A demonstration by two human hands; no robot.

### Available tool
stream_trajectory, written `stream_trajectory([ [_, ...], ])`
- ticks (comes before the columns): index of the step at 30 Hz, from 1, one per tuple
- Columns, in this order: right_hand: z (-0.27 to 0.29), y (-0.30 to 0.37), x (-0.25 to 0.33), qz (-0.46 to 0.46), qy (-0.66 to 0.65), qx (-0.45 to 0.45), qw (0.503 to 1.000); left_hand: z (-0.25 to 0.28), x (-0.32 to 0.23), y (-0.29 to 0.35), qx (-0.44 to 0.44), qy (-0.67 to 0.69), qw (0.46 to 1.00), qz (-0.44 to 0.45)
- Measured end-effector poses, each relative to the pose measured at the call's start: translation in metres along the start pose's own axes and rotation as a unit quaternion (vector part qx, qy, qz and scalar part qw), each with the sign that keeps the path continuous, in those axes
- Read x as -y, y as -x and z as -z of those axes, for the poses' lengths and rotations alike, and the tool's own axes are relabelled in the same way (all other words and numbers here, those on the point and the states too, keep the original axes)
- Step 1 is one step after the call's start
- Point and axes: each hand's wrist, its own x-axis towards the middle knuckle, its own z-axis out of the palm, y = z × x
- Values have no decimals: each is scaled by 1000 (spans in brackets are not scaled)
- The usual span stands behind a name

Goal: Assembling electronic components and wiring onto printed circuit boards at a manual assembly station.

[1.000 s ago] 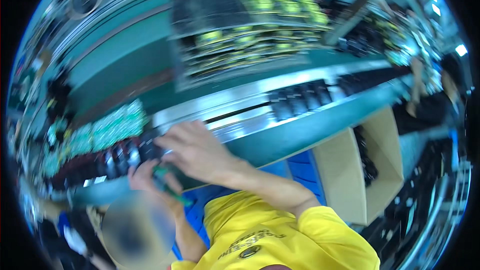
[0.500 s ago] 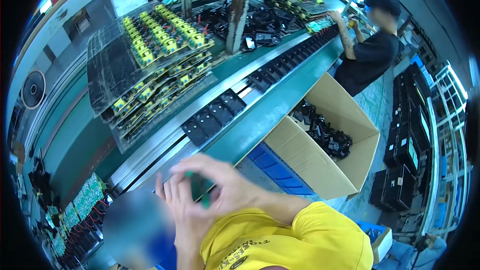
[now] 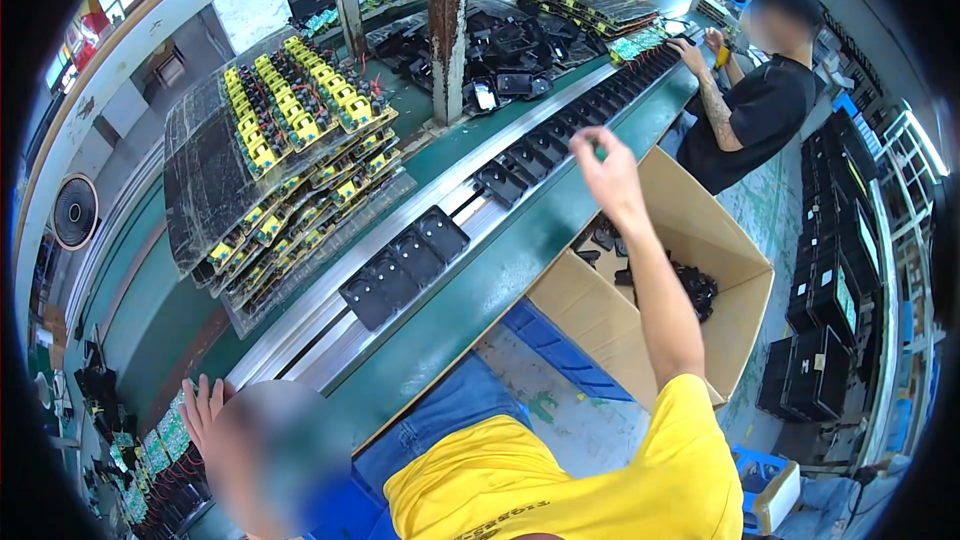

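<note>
My right hand [image 3: 610, 180] reaches over the line with its fingers curled together; whether they hold a small thing I cannot make out. Just beyond it runs a row of black plastic housings [image 3: 545, 145] on the metal rail. A nearer group of black housings [image 3: 405, 265] sits on the same rail. At the lower left my left hand [image 3: 203, 412] has its fingers stretched out and apart, beside green circuit boards [image 3: 172, 442] with red wires. A blurred patch hides part of that hand.
Stacked trays [image 3: 280, 130] of yellow-and-black components stand left of the rail. A metal post [image 3: 448, 40] rises behind it, beside a heap of black parts [image 3: 510, 50]. At right an open cardboard box [image 3: 570, 295] holds black parts. A co-worker [image 3: 750, 100] works farther along the line.
My hands were together in front of me, around something green. They have separated: the right has moved up and right over the line, the left down and left toward the boards.
</note>
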Motion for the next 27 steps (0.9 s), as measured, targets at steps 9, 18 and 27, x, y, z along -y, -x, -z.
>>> stream_trajectory([
  [9, 27, -225, -130, -83, 264, -27, 961, 14, 50, 22, 62, -37, 997, 42],
  [18, 83, -331, -276, -84, 344, 58, 933, 22, 62, 9, 44, -6, 996, 75],
  [27, 38, -305, -248, -28, 282, 124, 951, 57, -63, -181, -227, 116, 965, -61],
])
